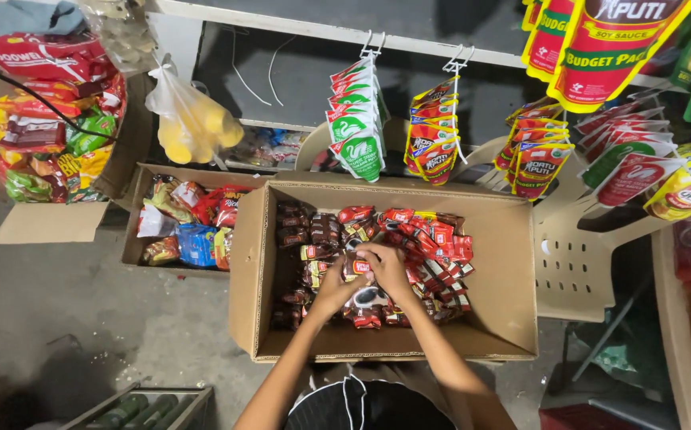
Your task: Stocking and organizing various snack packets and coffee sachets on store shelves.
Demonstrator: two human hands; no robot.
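Far left: an open cardboard carton (50, 223) on the floor, stuffed with bright snack bags (46, 119).
Above it: a clear plastic bag of yellow pieces (194, 119) hangs by the shelf edge.
Low box: a shallow box (134, 215) holds mixed snack packs (194, 227), just beside the big box.
Big box: the large cardboard box (505, 263) sits open on a cream plastic chair (572, 267), dark brown sachets (313, 235) on its left side, red sachets (433, 243) on its right.
Left hand: the left hand (336, 285) is down in the box, fingers curled, pinching a sachet strip (359, 267) at the middle of the pile.
Right hand: the right hand (387, 267) meets it there, fingers closed on the same strip.
Overhead: green-and-white sachet strips (357, 131) and orange ones (433, 139) hang from hooks.
Far right: red sauce pouches (600, 48) dangle above.
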